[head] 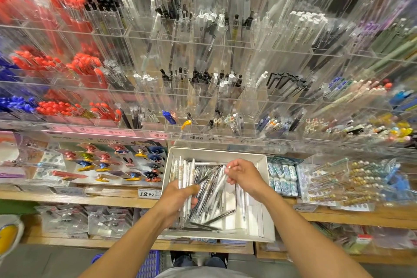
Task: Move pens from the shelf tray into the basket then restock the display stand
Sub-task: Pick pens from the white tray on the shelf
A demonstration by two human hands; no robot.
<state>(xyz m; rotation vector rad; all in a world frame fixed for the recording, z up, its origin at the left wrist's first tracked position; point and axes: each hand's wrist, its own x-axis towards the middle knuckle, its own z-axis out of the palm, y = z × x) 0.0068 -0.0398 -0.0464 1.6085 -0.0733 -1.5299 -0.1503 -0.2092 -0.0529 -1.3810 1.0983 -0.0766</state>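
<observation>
Low at the floor sits the blue basket [149, 264]; above, left hand [178, 198] grips a bundle of pens [203, 189] in the tray [261, 210], right hand [242, 176] pinches one pen: gathering step; next, lower them into the basket.

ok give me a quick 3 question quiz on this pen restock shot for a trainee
1. True or false: the left hand grips a bundle of pens.
2. Where do the loose pens lie? A) white tray B) blue basket C) floor
3. What does the right hand pinch?

Key: 1 true; 2 A; 3 a single white-tipped pen, held over the tray.
</observation>
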